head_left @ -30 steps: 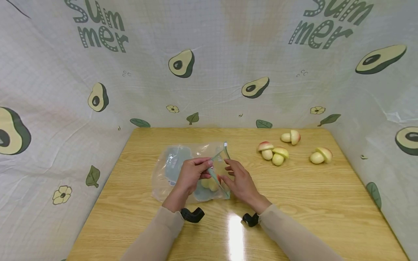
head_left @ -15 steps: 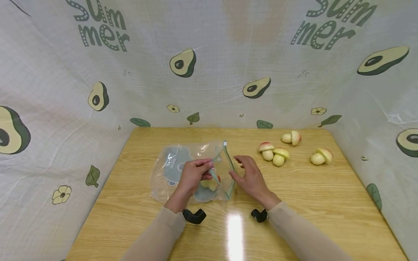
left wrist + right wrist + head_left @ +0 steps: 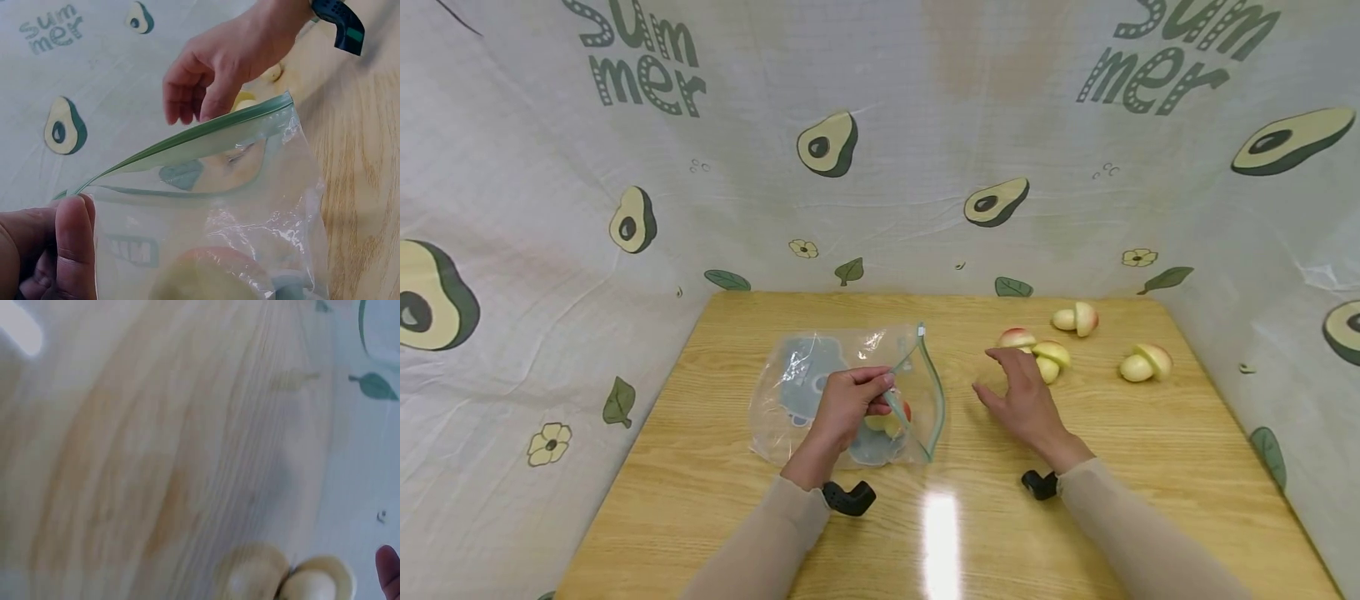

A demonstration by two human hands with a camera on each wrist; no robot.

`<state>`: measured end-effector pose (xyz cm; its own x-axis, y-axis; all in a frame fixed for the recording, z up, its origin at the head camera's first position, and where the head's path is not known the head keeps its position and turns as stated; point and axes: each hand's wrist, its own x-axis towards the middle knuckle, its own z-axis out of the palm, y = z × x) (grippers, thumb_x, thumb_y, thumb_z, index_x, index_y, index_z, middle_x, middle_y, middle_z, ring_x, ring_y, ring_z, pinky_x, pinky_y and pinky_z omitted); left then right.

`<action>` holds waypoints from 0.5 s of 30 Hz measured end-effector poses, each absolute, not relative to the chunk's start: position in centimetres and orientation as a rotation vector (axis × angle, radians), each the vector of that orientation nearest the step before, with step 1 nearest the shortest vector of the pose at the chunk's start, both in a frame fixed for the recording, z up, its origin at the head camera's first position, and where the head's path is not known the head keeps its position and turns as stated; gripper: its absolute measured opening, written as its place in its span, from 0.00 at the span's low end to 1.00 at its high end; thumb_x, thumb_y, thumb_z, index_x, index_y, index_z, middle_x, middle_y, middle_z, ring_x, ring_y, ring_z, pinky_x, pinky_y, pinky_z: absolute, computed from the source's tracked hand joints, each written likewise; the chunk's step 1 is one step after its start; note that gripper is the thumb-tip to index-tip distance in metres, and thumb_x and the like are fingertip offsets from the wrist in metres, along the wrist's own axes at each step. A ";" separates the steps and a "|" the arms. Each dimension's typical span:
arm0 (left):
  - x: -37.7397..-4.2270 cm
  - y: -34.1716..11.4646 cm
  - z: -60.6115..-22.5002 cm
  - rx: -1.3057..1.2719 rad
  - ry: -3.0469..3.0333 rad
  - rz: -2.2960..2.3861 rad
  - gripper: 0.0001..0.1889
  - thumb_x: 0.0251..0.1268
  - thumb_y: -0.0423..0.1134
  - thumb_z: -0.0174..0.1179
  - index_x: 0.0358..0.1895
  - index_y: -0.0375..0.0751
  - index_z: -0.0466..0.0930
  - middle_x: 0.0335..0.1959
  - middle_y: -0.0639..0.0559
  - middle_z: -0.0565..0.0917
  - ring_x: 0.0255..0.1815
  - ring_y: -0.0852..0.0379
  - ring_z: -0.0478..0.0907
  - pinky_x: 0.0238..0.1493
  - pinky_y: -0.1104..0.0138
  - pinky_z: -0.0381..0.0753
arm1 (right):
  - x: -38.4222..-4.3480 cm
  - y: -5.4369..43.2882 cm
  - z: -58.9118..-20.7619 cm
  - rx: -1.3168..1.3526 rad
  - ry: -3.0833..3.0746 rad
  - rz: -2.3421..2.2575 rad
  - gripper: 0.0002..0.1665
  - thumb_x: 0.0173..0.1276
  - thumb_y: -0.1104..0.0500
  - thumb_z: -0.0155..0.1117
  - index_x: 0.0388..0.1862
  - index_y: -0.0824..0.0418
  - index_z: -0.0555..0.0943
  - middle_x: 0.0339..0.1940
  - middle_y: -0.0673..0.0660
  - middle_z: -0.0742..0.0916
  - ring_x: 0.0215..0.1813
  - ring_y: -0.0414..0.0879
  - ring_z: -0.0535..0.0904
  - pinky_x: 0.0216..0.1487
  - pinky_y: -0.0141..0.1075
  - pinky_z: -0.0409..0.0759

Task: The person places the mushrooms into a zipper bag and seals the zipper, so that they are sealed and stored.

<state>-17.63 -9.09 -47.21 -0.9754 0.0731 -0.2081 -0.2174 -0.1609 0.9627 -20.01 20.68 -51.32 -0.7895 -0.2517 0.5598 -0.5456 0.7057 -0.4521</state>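
Observation:
A clear zip bag [image 3: 805, 367] with a blue print lies on the table, its mouth facing right and gaping. My left hand [image 3: 848, 402] pinches one side of that mouth between thumb and fingers; the green zip strip [image 3: 206, 128] bows away from it in the left wrist view. Inside the bag rests a toy mushroom [image 3: 883, 423] with a red-tinged cap. Right of the bag, my right hand [image 3: 1026, 404] holds nothing, thumb and fingers spread apart. It overlaps a yellow-capped mushroom [image 3: 1051, 357] and a red-capped mushroom [image 3: 1017, 337] in the head view.
Farther back lies another mushroom [image 3: 1077, 319] on its side, and one more mushroom [image 3: 1146, 363] sits at the right. The wooden table [image 3: 700, 500] is enclosed by a patterned cloth [image 3: 910, 167] at the back and sides.
My right hand has left the bag's mouth and moved right toward the mushrooms. The bag's right edge has bowed outward, widening the mouth. My left hand keeps its pinch in place.

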 end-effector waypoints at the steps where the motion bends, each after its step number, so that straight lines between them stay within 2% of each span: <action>1: -17.7 -9.1 -47.2 -0.168 1.894 2.254 0.13 0.74 0.31 0.66 0.57 0.28 0.87 0.34 0.50 0.88 0.26 0.62 0.84 0.30 0.71 0.90 | -20.2 21.3 -51.3 0.601 -2.457 0.843 0.35 0.60 0.63 0.82 0.64 0.70 0.77 0.57 0.68 0.82 0.60 0.66 0.76 0.57 0.61 0.79; 9: -17.8 -9.1 -47.1 -0.164 1.914 2.235 0.13 0.75 0.31 0.66 0.57 0.29 0.87 0.34 0.50 0.89 0.27 0.62 0.85 0.30 0.70 0.90 | -21.1 26.1 -50.7 0.576 -2.444 0.670 0.37 0.58 0.65 0.83 0.63 0.73 0.76 0.54 0.72 0.81 0.56 0.70 0.75 0.50 0.63 0.79; 15: -18.0 -9.1 -47.1 -0.183 1.952 2.197 0.13 0.74 0.32 0.66 0.56 0.31 0.88 0.34 0.50 0.89 0.27 0.62 0.84 0.30 0.71 0.90 | -21.6 29.1 -50.4 0.549 -2.489 0.549 0.44 0.53 0.63 0.85 0.66 0.73 0.74 0.56 0.73 0.80 0.56 0.73 0.74 0.52 0.65 0.77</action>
<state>-17.97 -9.12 -47.11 -0.9729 0.0644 -0.2220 -0.2280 -0.1104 0.9674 -21.61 29.11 -50.42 -0.7782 -0.2664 0.5687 -0.4811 0.8350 -0.2671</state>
